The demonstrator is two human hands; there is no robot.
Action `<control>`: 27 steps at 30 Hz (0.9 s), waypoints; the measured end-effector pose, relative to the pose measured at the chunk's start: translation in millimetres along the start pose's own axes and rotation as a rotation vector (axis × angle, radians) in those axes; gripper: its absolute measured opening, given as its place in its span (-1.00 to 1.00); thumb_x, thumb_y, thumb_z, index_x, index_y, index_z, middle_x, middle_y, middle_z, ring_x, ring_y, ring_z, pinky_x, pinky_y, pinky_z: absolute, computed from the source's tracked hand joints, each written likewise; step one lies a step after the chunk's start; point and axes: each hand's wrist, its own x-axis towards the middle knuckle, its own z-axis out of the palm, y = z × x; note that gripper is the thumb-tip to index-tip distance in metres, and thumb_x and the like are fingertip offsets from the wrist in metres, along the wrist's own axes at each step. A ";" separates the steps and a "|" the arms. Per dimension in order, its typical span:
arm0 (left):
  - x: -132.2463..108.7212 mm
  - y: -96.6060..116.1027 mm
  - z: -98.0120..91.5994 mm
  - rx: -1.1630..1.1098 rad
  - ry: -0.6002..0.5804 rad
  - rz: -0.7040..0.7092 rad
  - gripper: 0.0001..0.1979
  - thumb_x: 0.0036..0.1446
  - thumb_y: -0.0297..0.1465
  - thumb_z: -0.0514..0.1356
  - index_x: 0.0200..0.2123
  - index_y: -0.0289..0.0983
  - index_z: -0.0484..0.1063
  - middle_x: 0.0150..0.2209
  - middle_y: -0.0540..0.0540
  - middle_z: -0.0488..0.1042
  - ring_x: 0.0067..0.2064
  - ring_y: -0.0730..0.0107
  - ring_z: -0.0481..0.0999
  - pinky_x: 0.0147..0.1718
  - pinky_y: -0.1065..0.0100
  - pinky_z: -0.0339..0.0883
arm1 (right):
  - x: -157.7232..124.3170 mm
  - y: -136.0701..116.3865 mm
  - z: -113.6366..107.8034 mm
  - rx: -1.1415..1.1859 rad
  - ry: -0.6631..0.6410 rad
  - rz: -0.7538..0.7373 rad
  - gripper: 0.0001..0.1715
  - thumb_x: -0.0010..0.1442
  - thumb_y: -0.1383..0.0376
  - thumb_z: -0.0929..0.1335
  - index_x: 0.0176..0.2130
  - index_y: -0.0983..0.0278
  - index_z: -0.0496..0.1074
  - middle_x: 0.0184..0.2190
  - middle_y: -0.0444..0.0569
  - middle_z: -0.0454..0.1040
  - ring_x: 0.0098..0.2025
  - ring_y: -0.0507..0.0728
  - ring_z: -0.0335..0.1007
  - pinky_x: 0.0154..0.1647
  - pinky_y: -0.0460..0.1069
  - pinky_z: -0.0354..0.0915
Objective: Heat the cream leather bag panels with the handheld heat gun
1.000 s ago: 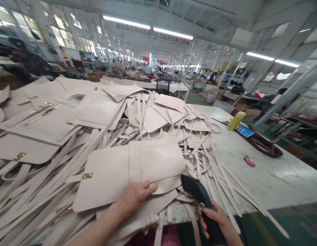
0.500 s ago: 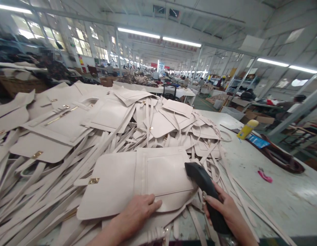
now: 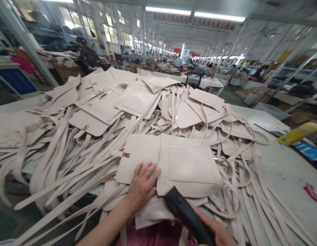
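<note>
A cream bag panel (image 3: 194,162) lies unfolded in front of me, with a stitched pocket on its right half. Its flap (image 3: 140,147) extends to the left and carries a small gold clasp (image 3: 126,155). My left hand (image 3: 144,182) rests flat on the flap near the fold, fingers apart. In my right hand (image 3: 212,223) is a black handheld tool (image 3: 185,212) with a curved, tapering head; its exact kind is unclear. The tool's tip is at the panel's lower edge; whether it touches cannot be told. Most of the right hand's fingers are hidden behind the tool.
A big pile of similar cream bag pieces (image 3: 135,100) with long straps covers the table (image 3: 278,167). On the right are a yellow bottle (image 3: 299,134), a blue packet (image 3: 308,149) and a pink-handled tool (image 3: 313,194). Another person (image 3: 86,53) is at the far left.
The view has swung left. My left hand has shifted up onto the flap with fingers spread. The black tool has moved from the panel's right side to its lower left edge.
</note>
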 end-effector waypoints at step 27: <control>-10.7 -0.4 7.1 -0.148 0.075 -0.040 -0.43 0.05 -0.43 0.10 0.14 -0.32 0.02 0.08 -0.23 0.20 0.15 0.16 0.08 0.13 0.01 -0.03 | 33.0 -13.9 24.8 0.039 0.143 0.010 -0.10 -0.01 0.19 0.37 0.22 0.23 -0.06 -0.61 -0.18 0.44 -0.69 0.07 0.26 -0.69 -0.09 0.23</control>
